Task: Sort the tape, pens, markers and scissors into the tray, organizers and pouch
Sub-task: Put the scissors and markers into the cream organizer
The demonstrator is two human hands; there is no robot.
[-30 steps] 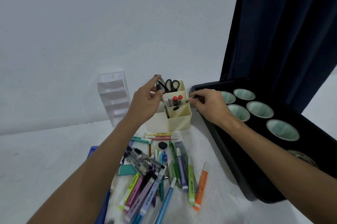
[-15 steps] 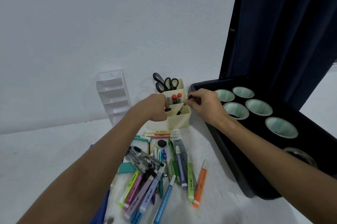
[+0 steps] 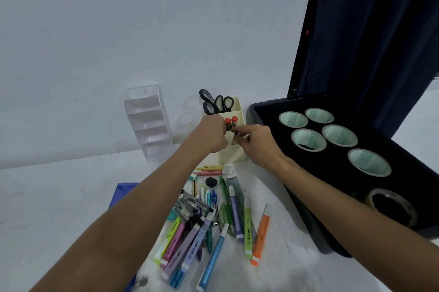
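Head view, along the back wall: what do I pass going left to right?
White tiered plastic organizer → black-handled scissors standing in the cream plastic desk organizer → black tray holding rolls of tape.

head-worn view, facing forward and down

Both of your bare forearms reach forward from the bottom of the view and converge near its centre. Your left hand (image 3: 212, 133) shows its back, knuckles up, fingers curled down and hidden from view. Your right hand (image 3: 255, 143) sits just beside it, nearly touching, fingers curled and pinching a small dark item at the fingertips (image 3: 238, 134).
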